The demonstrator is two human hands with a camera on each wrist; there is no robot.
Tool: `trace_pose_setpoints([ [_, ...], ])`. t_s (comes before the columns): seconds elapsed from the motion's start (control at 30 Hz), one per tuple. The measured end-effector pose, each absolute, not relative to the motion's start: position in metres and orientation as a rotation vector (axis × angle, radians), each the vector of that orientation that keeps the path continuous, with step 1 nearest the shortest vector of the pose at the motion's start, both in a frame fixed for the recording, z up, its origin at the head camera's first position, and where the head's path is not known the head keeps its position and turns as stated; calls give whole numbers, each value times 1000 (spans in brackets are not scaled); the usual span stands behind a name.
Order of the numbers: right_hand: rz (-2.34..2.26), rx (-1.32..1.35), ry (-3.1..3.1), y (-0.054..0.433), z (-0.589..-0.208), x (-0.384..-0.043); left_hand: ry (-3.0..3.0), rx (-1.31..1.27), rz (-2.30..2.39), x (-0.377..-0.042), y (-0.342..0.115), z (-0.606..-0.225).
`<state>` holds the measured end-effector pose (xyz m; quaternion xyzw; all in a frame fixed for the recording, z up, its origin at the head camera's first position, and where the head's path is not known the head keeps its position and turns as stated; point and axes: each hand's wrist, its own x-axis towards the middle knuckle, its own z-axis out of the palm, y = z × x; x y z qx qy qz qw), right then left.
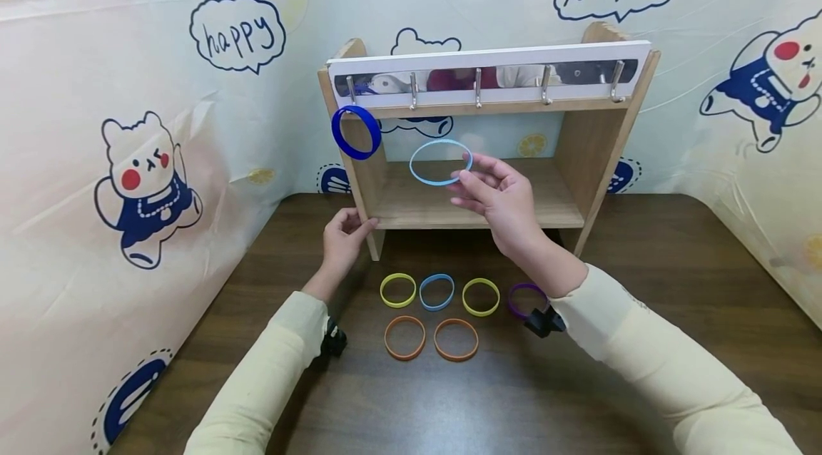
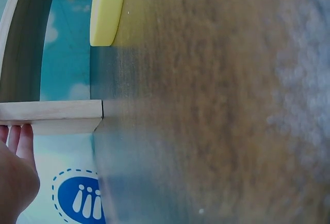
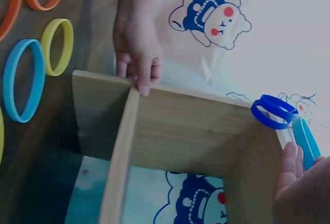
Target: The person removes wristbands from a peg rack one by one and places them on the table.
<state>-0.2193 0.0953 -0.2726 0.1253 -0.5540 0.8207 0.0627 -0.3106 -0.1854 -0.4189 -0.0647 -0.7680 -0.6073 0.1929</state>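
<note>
My right hand [image 1: 504,204] pinches a light blue wristband [image 1: 437,183] between thumb and fingers, in front of the wooden rack [image 1: 475,225]. In the right wrist view this wristband [image 3: 306,144] is close beside a dark blue wristband [image 3: 276,124], which hangs from the leftmost hook [image 1: 350,90]. My left hand [image 1: 339,247] holds the rack's left side panel low down, its thumb on the front edge. In the left wrist view, the fingertips [image 2: 26,131] of that hand touch the panel's outer face.
On the dark table before the rack lie two yellow wristbands [image 1: 399,306], a blue wristband [image 1: 437,309], a purple wristband [image 1: 526,285] partly behind the right wrist camera, and two orange wristbands [image 1: 404,358]. Several metal hooks [image 1: 478,88] line the rack's top bar. A printed cloth [image 1: 193,148] surrounds the table.
</note>
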Motion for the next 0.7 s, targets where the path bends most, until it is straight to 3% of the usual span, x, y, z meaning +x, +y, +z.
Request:
trace_pose_setpoints([
  [0.7,2527,314,-1853,131,-321,-201,-2177,-171,-1710,-309,-185,-417],
])
